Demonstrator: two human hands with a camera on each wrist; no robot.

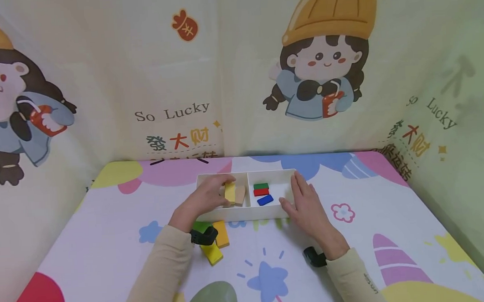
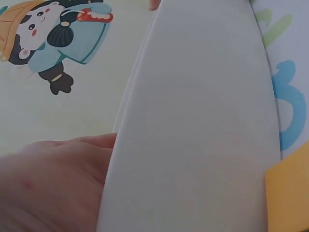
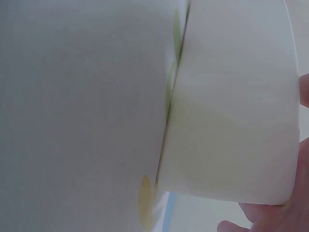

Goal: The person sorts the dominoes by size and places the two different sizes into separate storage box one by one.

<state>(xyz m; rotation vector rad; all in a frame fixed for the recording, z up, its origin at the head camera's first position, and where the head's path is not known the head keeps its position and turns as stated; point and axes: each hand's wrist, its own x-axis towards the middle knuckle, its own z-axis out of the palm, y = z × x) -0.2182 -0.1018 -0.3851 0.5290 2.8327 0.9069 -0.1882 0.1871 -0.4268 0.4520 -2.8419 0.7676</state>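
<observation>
A white two-compartment box [image 1: 266, 212] lies lengthwise across the table. My left hand [image 1: 203, 199] reaches over its front wall into the left compartment and pinches a yellow block [image 1: 229, 192] by its ends, between thumb and fingers. Right beside that block is a plain tan wooden block [image 1: 239, 195]. My right hand [image 1: 309, 210] grips the box's right end, fingers along the end wall and thumb over the front rim. In the right compartment lie a green block [image 1: 261, 186], a red block [image 1: 261, 192] and a blue block [image 1: 265, 200]. Both wrist views mostly show the box's front wall.
In front of the box's left part, near my left wrist, an orange block [image 1: 221, 234], a yellow block [image 1: 212, 254] and a green block [image 1: 200, 226] lie together. The green one is partly covered by the wrist strap. A printed cloth [image 1: 267, 245] covers the table, with curtains behind.
</observation>
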